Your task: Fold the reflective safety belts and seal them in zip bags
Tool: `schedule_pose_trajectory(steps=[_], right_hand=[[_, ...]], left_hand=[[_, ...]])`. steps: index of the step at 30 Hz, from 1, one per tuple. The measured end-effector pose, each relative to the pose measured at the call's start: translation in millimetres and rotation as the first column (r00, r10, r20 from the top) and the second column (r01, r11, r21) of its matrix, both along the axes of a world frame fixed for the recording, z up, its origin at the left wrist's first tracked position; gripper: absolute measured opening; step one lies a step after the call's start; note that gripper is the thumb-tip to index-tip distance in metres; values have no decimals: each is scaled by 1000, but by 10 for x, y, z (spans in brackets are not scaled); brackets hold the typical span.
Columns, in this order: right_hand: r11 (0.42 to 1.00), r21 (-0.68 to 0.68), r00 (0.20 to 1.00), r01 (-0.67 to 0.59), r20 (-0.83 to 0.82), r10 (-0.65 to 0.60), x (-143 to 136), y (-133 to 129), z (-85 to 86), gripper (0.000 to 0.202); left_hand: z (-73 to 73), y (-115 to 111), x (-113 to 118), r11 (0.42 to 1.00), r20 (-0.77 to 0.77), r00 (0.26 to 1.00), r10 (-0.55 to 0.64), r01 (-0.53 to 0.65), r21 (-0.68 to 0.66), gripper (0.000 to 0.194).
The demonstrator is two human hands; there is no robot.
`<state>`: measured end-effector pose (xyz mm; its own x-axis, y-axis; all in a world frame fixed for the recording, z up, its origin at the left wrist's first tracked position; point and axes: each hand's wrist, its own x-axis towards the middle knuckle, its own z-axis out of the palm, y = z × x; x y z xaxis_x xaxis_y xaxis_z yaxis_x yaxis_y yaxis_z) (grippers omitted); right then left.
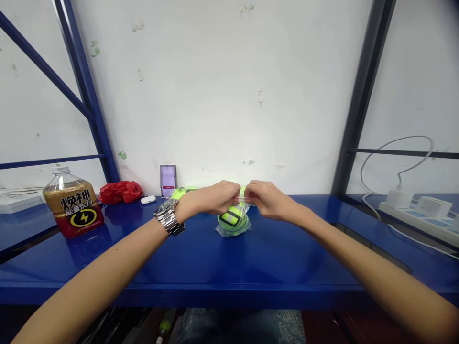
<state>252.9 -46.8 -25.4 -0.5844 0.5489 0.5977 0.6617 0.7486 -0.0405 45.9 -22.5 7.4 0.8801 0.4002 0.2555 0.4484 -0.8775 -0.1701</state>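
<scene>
Both hands meet over the middle of the blue table, pinching the top edge of a clear plastic bag [245,226]. Inside the bag lies a folded neon-yellow fabric item [230,218] with grey and black stripes. My left hand [221,197], with a metal watch [169,217] on its wrist, has closed fingers at the bag's left side of the opening. My right hand [267,198] is closed on the right side, a short gap away. The bag's bottom hangs at or just above the table; I cannot tell which. More neon-yellow fabric [182,192] shows behind my left hand.
On the blue table [201,267] stand a large drink bottle [74,203] at left, a red plastic bag [121,192], a white earbud case [148,199] and a propped phone [168,180]. A dark flat object [371,246] lies right, near a power strip [419,217] with cables.
</scene>
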Motion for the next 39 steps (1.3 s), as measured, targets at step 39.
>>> schedule_pose_trajectory(steps=[39], right_hand=[[997,83,999,-4,-41,7,-166,46,-50,16]], left_hand=[[-158,-62,-240,972,1,998,58,-57,227,16]])
